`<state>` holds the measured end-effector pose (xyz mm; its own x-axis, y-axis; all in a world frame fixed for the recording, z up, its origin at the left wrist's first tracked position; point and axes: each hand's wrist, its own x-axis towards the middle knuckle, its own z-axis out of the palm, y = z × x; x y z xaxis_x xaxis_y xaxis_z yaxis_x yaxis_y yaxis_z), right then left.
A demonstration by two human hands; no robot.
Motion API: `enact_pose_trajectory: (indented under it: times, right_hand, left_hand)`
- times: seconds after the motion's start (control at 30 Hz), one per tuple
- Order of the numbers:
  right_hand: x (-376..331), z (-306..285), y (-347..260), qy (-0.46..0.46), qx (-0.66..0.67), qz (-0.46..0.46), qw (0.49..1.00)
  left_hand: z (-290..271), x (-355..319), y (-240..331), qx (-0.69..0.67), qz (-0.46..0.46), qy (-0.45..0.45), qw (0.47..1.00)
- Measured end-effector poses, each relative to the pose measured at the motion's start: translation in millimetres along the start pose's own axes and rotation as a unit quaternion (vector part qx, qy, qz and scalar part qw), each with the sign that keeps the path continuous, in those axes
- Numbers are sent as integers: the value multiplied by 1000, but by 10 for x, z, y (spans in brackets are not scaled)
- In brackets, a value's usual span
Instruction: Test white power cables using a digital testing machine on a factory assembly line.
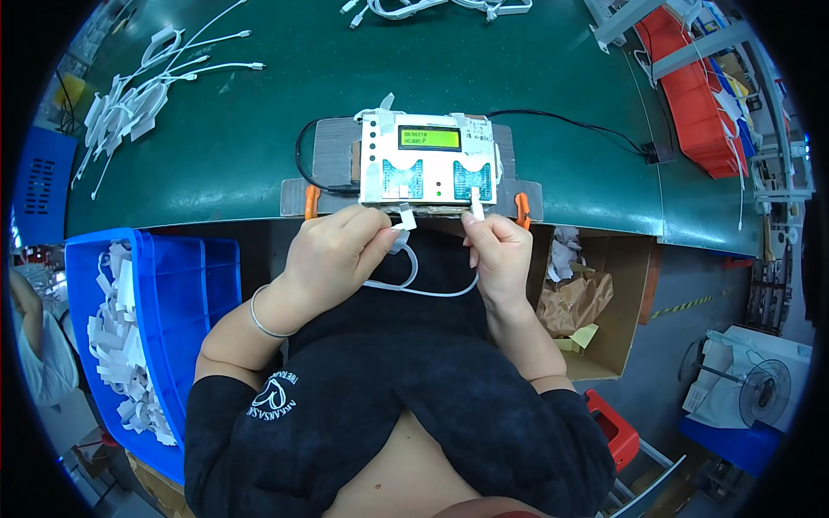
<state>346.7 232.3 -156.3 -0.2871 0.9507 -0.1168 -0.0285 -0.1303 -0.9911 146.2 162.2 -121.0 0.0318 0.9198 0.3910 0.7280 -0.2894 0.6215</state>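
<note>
Green counter [484, 78], tester box [429, 159] at its near edge. White cable [414, 281] sags between left hand [332, 250] and right hand [499, 250], both pinching connectors pointing toward the tester.

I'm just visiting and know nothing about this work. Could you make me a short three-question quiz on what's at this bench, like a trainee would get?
1. True or false: both ends of the white cable are already plugged into the tester.
2. Which hand holds the plug at the tester's right socket? A) left hand B) right hand C) neither
3. Fill in: the blue bin at the person's left holds white ____.

Key
1. False: the left hand holds its plug just short of the left socket.
2. B: the right hand pinches that plug at the socket.
3. Paper strips.
</note>
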Motion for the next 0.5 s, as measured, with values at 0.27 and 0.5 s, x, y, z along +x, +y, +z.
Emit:
enact_pose_trajectory:
  times: [0.27,0.5]
  right_hand:
    - [44,61,-15,11,-14,-17,1000]
    - [40,39,12,-11,-11,-3,1000]
  left_hand:
    - [74,-15,-118,52,-8,-4,999]
    - [152,-5,-85,60,-27,57,996]
